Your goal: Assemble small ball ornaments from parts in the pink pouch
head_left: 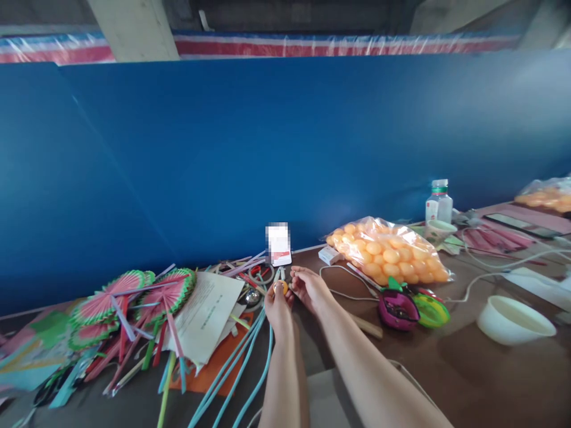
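My left hand point(277, 309) is closed around a small orange ball point(284, 288), with a pale spot on it near the fingertips. Just to its right, my right hand point(310, 288) has its fingers curled and pinched together; whatever may be between them is too small to make out. Both hands are slightly above the brown table. Light-blue cords point(255, 340) run from beside the left hand toward the front edge. Behind the hands a phone point(280, 244) with a lit screen leans against the blue partition. A shiny metal ball point(252, 297) lies left of the left hand.
Pink-and-green paper fans point(109, 300) and printed paper point(205, 315) cover the left side. Toward the right are a clear bag of orange balls point(388, 252), a purple container point(398, 309), a white bowl point(513, 321) and a bottle point(439, 205). A blue partition point(267, 148) closes off the back.
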The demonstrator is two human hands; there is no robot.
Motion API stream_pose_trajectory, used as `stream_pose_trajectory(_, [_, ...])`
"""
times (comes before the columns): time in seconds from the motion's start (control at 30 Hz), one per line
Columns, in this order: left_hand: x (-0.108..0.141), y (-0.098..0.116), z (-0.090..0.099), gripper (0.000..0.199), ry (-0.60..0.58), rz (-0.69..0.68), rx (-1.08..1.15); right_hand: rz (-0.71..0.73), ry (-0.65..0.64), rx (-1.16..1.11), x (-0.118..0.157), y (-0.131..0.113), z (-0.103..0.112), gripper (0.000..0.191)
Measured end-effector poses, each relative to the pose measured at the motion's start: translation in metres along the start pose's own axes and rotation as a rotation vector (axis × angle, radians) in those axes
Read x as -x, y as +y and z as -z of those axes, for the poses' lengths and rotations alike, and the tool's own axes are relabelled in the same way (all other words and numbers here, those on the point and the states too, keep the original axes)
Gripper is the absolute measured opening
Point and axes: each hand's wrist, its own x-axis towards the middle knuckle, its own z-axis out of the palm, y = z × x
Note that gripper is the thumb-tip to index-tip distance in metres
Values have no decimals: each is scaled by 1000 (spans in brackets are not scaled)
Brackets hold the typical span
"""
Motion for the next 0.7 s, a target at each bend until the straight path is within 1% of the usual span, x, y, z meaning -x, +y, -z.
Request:
stream_pose_trajectory(0.07, [-1,-1,1,30,2,-10,-3,16,-80,-13,-4,5,7,16])
stream_pose_trajectory(0.13, [-1,-1,1,30,6,-40,-5,26,-123,7,-8,5,11,21])
stream_pose_trajectory(0.27, [0,-1,2,33,27,-88,-4,22,-106,99,-10,3,12,26])
stream_pose_trajectory(0.4, [-2,-3,4,36,-20,-121,-11,-15,-105,227,-8,8,13,29])
stream_pose_trajectory(0.5, [-5,-6,6,35,-35,-136,-9,-11,-124,318,-9,13,15,33])
stream_pose_trajectory(0.6, [-9,-8,7,31,-26,-134,1,-14,-134,338,-10,14,17,33])
stream_pose_trajectory(0.7, [-9,-8,5,29,-9,-134,-6,-28,-114,336,-8,12,16,30])
